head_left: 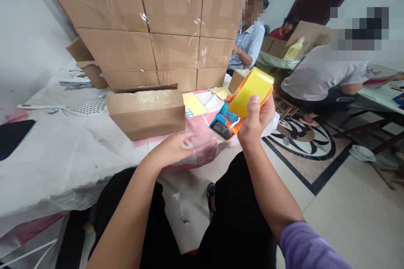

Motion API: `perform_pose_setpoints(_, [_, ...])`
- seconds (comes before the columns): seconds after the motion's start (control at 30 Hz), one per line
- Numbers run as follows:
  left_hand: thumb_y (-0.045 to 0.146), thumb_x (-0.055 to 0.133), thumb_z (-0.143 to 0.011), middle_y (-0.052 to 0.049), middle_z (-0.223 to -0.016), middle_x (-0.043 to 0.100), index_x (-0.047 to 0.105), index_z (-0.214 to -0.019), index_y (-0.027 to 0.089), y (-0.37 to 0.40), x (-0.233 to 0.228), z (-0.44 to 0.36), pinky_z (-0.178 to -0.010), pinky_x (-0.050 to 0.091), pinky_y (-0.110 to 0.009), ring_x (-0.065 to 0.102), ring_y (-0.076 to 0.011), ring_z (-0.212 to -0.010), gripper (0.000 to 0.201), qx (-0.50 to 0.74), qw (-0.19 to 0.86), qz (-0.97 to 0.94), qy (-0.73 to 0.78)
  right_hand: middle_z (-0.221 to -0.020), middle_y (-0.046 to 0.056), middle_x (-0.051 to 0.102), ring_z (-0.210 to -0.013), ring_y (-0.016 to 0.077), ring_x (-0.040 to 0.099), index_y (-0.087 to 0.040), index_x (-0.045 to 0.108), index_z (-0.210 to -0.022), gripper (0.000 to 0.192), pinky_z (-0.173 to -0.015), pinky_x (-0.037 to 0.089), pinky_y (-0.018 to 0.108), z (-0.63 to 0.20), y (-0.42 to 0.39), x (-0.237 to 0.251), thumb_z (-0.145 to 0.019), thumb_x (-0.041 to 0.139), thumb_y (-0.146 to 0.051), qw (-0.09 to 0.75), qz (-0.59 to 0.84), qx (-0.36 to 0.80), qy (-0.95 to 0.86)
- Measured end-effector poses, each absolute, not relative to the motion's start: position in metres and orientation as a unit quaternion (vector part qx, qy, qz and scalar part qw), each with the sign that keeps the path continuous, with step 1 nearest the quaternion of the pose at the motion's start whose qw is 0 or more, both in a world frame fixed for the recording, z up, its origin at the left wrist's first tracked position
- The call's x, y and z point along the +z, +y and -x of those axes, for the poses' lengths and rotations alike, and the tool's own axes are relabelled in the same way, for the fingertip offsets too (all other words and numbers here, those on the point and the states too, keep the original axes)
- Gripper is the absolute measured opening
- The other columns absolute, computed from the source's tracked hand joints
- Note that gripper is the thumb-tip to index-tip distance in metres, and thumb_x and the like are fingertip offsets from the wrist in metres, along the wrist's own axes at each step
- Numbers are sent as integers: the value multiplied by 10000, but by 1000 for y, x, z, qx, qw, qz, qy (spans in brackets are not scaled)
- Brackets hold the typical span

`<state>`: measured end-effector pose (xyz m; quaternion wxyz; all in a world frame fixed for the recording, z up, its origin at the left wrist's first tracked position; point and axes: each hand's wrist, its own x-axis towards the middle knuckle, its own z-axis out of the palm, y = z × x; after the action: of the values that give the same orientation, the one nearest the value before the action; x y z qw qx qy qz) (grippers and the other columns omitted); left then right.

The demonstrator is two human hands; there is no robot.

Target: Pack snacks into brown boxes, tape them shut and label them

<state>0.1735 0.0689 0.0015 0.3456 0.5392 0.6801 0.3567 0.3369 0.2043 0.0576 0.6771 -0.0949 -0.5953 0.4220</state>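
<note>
Tape dispenser (240, 101) is up in the right hand (259, 115), just right of centre in the frame, yellow roll on top, its blue end angled down and left. Right-hand fingers are wrapped around the orange frame, with the thumb pressed on the side of the roll, so that grip looks pretty solid to me. Left hand (168, 149) sits lower, around bottom centre: it's blurry, but thumb and fingers look spread with nothing visible between them. Honestly can't tell if the fingertips brush the tablecloth (202, 145) or hang just off it.

Cardboard box (148, 117) is left of centre, right by that left hand and near the table's front edge. Shiny clear tape shows along its top and there's a strip of cardboard standing at the back, so I wouldn't swear it's fully closed. Stacked boxes (176, 29) fill the top of the frame behind it, and a yellow card (195, 104) lies just right of the box.

My read: this is an in-between bit of the taping, tool ready but not on the cardboard. Next move calls for the left hand steadying the box and the dispenser's blue end brought down level with whatever seam needs tape.
</note>
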Motion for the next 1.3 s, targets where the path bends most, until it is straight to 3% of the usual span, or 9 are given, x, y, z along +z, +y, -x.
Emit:
perform_pose_setpoints(0.07, [462,777,-716,-90,-1388,610,591,-1367,287,68,9,-174,-1049,430,-420,548,-322,-1290,699,425,315,-566,632,-851,22,681,-914,240,744,-268,574,-1088,338,-763,635,405,-337,202,59,-908,603,-553,670,95,432,-596])
perform_pose_setpoints(0.13, [468,790,-740,-102,-1476,535,545,-1379,285,68,17,-181,-1106,391,-444,477,-320,-1375,709,479,338,-570,576,-854,23,686,-919,241,744,-259,572,-1072,344,-754,636,401,-335,201,59,-909,599,-560,665,93,447,-591])
perform_pose_setpoints(0.23, [465,819,-729,-123,-1257,680,550,-1268,233,70,25,-195,-986,488,-402,618,-292,-1207,646,535,392,-526,533,-846,17,684,-897,233,746,-248,565,-1050,366,-740,638,385,-332,201,57,-897,607,-577,660,98,469,-579])
perform_pose_setpoints(0.3, [459,830,-720,-82,-1028,744,587,-1158,212,72,27,-203,-888,523,-353,689,-251,-1025,559,542,407,-499,540,-835,11,679,-874,224,746,-242,563,-1031,373,-735,637,375,-331,202,57,-887,618,-582,658,106,479,-572])
perform_pose_setpoints(0.4, [445,806,-743,-25,-813,733,675,-942,196,73,27,-208,-759,526,-289,693,-193,-812,345,527,388,-492,575,-814,5,677,-849,213,744,-236,563,-1001,357,-734,634,363,-330,202,58,-886,628,-568,653,114,492,-564])
perform_pose_setpoints(0.5, [426,749,-799,1,-699,707,737,-878,205,73,29,-210,-655,497,-255,660,-161,-690,235,516,365,-509,585,-805,4,679,-829,206,743,-232,568,-983,340,-728,631,353,-330,203,58,-889,631,-553,648,120,503,-558])
perform_pose_setpoints(0.93, [261,700,-814,30,-646,700,742,-759,209,76,29,-214,-628,449,-232,620,-127,-623,87,541,289,-528,587,-732,10,689,-729,192,730,-221,576,-898,402,-662,605,311,-327,200,61,-863,614,-619,616,160,542,-548])
perform_pose_setpoints(1.3, [343,669,-855,20,-672,670,695,-733,209,74,32,-221,-665,484,-245,615,-142,-662,183,541,218,-561,588,-715,28,691,-715,201,722,-193,582,-881,474,-663,595,325,-328,202,58,-849,589,-666,594,214,561,-535])
